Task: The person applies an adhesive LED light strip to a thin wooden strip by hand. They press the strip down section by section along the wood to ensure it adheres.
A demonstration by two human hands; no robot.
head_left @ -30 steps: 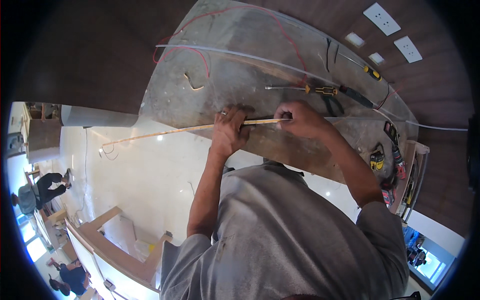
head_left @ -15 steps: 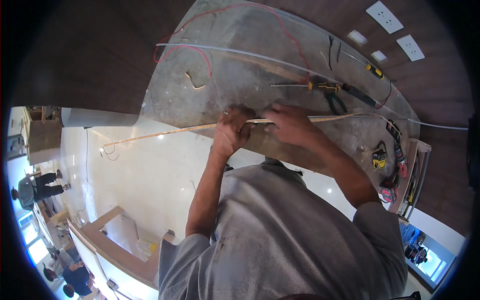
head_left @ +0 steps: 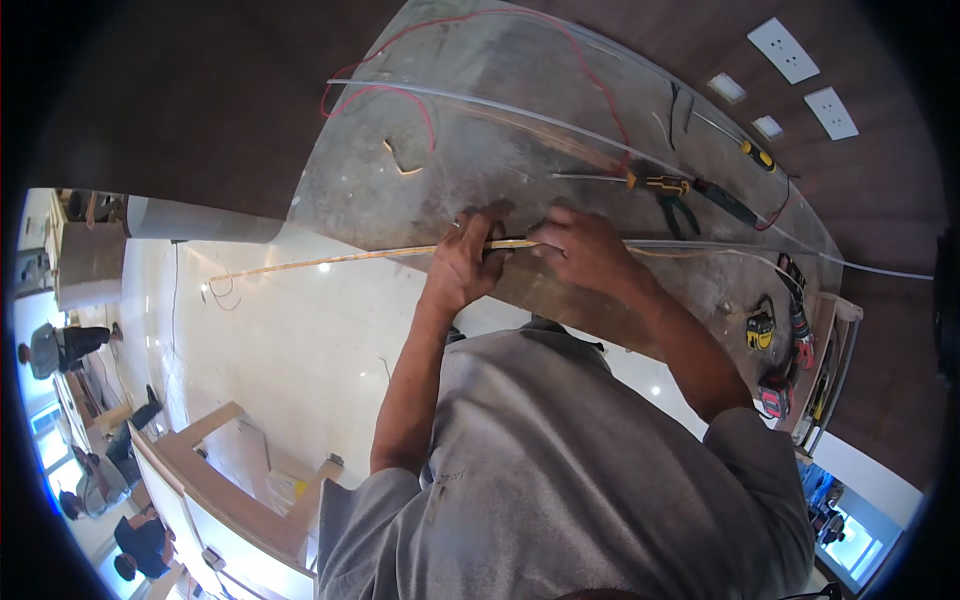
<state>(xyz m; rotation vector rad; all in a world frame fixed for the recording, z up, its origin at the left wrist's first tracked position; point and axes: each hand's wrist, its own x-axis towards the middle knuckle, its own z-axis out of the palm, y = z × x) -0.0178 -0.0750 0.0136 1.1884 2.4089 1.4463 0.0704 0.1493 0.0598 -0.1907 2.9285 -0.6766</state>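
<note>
A long thin yellowish strip (head_left: 340, 260), which looks like an LED light strip along a narrow grey channel, crosses in front of me above the worktop's near edge. My left hand (head_left: 465, 250) is closed round it, thumb and fingers pinching from either side. Just to the right, my right hand (head_left: 585, 248) pinches the same strip with curled fingertips, a short stretch showing between the hands. Beyond my right hand, the grey channel (head_left: 720, 245) runs on to the right, while the yellowish strip sags below it. Thin wires (head_left: 232, 295) dangle at the far left end.
On the grey worktop (head_left: 480, 160) lie a pale translucent strip (head_left: 500, 103), red wire (head_left: 590, 75), pliers (head_left: 680, 212), a yellow-black screwdriver (head_left: 757, 155), a tape measure (head_left: 760, 330) and a drill (head_left: 797, 315). Wall sockets (head_left: 783, 50) are at upper right. Other people (head_left: 145, 540) are far left.
Right of my right hand, the yellowish strip now hangs apart from the grey channel, which shows more plainly. Both hands still grip near the same spot; the view has shifted slightly.
</note>
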